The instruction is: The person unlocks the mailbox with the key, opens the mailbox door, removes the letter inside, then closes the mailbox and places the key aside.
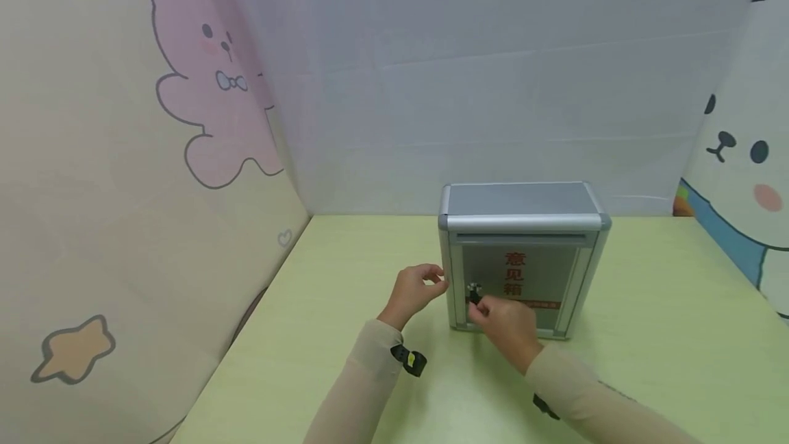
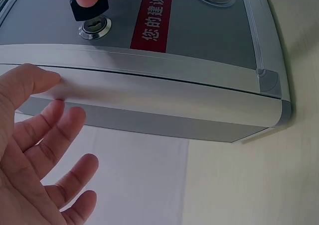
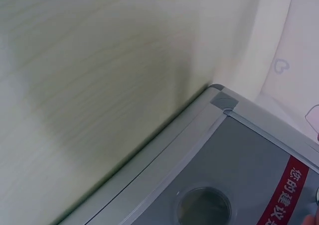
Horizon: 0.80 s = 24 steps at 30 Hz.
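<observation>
A grey metal suggestion box (image 1: 514, 279) with red lettering stands upright on the table. On the left of its front is a round silver lock (image 2: 94, 27). My right hand (image 1: 507, 326) pinches a black-headed key (image 2: 88, 8) right at the lock; whether its blade is inside, I cannot tell. Part of a metal ring shows beside the key in the left wrist view. My left hand (image 1: 418, 292) is by the box's left side, fingers loosely bent and holding nothing. Its thumb is at the metal side edge; contact is unclear. Only a fingertip (image 3: 309, 220) of the right hand shows in the right wrist view.
The pale yellow-green table (image 1: 666, 334) extends around the box. Behind it hangs a white cloth (image 1: 493, 88). Cartoon-printed walls flank both sides. A red strip (image 3: 284, 195) and a round clear disc (image 3: 204, 206) are on the box's front.
</observation>
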Each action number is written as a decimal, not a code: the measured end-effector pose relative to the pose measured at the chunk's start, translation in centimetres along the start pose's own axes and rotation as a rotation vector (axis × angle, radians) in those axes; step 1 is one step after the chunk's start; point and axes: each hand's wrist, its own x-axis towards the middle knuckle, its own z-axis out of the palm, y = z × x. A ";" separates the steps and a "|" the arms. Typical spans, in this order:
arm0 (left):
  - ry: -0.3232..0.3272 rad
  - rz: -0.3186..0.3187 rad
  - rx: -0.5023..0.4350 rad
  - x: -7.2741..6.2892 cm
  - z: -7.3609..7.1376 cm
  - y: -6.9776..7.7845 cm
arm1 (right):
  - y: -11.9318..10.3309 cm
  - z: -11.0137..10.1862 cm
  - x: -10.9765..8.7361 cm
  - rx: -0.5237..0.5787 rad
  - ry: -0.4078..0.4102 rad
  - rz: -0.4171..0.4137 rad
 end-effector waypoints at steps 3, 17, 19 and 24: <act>-0.003 0.004 -0.009 -0.1 0.1 0.0 | 0.0 -0.1 0.1 0.017 -0.003 0.035; 0.009 -0.015 0.001 -0.3 0.0 0.0 | -0.1 -0.9 1.1 -0.040 -0.092 0.087; 0.009 -0.017 0.005 -0.3 0.0 0.0 | -0.3 -1.0 1.2 -0.022 -0.118 0.108; 0.018 0.029 -0.006 0.0 0.2 -0.9 | -0.6 -1.3 1.1 0.021 -0.159 0.153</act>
